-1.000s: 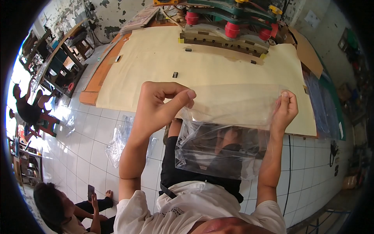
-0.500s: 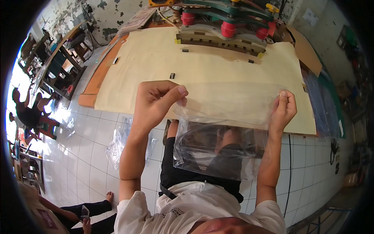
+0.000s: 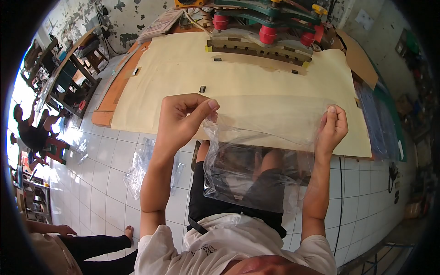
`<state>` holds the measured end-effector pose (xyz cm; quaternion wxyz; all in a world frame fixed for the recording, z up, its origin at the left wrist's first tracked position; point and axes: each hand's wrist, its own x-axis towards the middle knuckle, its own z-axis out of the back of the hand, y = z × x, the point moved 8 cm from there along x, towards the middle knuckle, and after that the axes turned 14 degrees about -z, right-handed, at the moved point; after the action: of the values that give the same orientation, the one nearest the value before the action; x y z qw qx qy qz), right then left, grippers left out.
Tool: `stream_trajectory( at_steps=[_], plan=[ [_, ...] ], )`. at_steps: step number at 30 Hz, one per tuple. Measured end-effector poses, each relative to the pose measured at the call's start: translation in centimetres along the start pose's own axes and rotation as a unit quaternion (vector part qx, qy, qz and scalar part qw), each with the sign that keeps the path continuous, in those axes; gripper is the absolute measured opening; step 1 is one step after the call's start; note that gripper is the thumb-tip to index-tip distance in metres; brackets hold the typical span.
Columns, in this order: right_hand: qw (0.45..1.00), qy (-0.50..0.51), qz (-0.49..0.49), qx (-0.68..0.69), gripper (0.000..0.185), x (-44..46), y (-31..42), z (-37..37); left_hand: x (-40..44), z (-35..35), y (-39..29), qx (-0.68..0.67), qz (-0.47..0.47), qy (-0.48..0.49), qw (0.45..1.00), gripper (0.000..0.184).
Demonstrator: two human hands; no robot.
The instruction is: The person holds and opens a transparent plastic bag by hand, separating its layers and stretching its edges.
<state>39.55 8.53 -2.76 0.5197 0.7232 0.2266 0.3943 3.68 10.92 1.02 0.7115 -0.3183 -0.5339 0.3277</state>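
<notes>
And here are both hands up over the near edge of the table, a clear plastic film (image 3: 261, 181) stretched between them! The left hand (image 3: 179, 123), over at 11 o'clock, pinches one upper corner between thumb and curled forefinger; the film runs off from those fingertips toward 3 o'clock and sags toward 5. Across at 1 o'clock, the right hand (image 3: 333, 130) has the other upper corner, thumb pressed on bent fingers, film leading away toward 9 and drooping toward 7.

Look at that film: its top band lies in front of the cream sheet (image 3: 165, 59), its wrinkled lower part hanging before the dark shorts (image 3: 263, 195). Just beyond the left hand, at 12 o'clock from it, sits a small dark block (image 3: 202, 89). Up at 12 on the table stands the green machine (image 3: 293, 17) with red cylinders (image 3: 267, 34); crumpled plastic (image 3: 140, 172) lies on the floor at 8.
</notes>
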Motion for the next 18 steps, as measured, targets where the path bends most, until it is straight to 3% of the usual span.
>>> stream_trajectory(
  at_steps=[8, 13, 18],
  plan=[
    [1.000, 0.019, -0.001, 0.003, 0.017, 0.2, -0.1, -0.2, -0.1, -0.5, 0.7, -0.055, -0.033, -0.033, 0.997, 0.019],
    [0.997, 0.020, -0.067, -0.023, 0.017, 0.4, -1.0, -0.4, 0.1, -0.8, 2.5, -0.069, -0.025, -0.056, 0.996, 0.021],
    [0.991, 0.027, -0.089, -0.094, 0.017, 1.1, -2.8, -0.5, 0.1, -1.3, 7.6, -0.148, 0.071, -0.046, 0.985, 0.024]
  ],
)
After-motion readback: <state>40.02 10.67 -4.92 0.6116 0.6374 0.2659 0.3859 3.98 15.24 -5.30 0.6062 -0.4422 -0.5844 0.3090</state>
